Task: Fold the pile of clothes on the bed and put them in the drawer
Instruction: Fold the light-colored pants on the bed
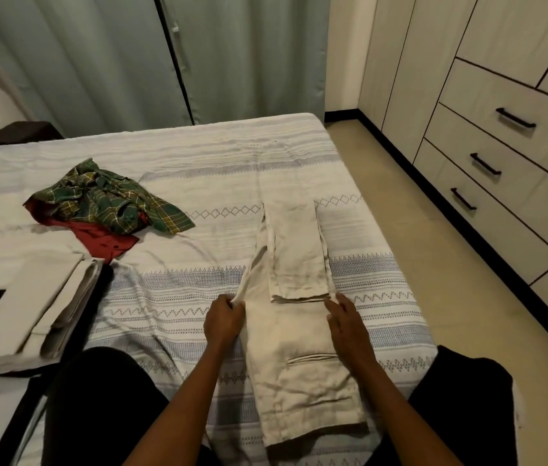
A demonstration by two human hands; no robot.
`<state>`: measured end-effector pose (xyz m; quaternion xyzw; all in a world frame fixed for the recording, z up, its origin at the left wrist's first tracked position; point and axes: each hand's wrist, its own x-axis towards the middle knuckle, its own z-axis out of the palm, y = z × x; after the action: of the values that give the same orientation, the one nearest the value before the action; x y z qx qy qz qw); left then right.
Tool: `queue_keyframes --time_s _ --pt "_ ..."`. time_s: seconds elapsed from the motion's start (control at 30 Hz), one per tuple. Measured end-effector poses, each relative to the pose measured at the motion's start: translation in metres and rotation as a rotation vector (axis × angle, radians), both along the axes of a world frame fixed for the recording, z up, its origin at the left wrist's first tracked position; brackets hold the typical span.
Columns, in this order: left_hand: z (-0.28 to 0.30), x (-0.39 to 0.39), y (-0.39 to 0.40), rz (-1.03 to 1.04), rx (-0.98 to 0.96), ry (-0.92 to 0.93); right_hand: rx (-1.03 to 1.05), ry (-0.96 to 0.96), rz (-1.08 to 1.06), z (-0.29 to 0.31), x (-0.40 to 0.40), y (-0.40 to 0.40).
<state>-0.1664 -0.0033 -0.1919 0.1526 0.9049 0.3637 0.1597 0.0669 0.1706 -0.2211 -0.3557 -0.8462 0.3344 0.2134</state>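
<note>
Beige trousers lie lengthwise on the bed, their legs folded back toward me over the upper part. My left hand pinches the trousers' left edge near the fold. My right hand rests with fingers closed on the right edge, beside the folded leg ends. A crumpled green plaid shirt lies on a red garment at the bed's left. A stack of folded beige clothes sits at the near left. The drawers with black handles are shut in the wardrobe at right.
Grey-green curtains hang behind the bed. A strip of tan floor runs between the bed's right edge and the wardrobe. My knees in black shorts rest on the bed's near edge. A dark stool stands at far left.
</note>
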Motion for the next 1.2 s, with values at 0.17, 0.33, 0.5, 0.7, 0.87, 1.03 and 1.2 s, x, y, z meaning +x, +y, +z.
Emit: queue_keyframes --time_s 0.17,0.33,0.5,0.7,0.87,1.03,1.2 --pt "0.017 0.022 0.018 -0.069 0.253 0.051 0.000 -0.141 -0.054 0.019 0.043 -0.007" --pt "0.010 0.046 0.029 -0.237 0.091 0.336 0.144 -0.185 0.203 0.015 0.079 -0.023" --pt "0.008 0.049 0.027 -0.536 -0.161 0.578 0.256 -0.173 0.460 -0.002 0.114 -0.016" --pt "0.001 0.025 0.013 -0.726 -0.240 0.549 0.468 -0.282 0.526 -0.008 0.129 -0.014" --pt "0.002 0.012 0.016 -0.779 -0.284 0.424 0.516 -0.169 0.519 -0.001 0.127 -0.028" --pt "0.012 -0.012 0.026 -0.839 -0.203 0.217 0.455 0.038 0.549 0.013 0.102 -0.027" --pt "0.020 -0.040 0.048 -0.930 -0.194 0.039 0.224 0.293 0.423 0.039 0.089 -0.022"
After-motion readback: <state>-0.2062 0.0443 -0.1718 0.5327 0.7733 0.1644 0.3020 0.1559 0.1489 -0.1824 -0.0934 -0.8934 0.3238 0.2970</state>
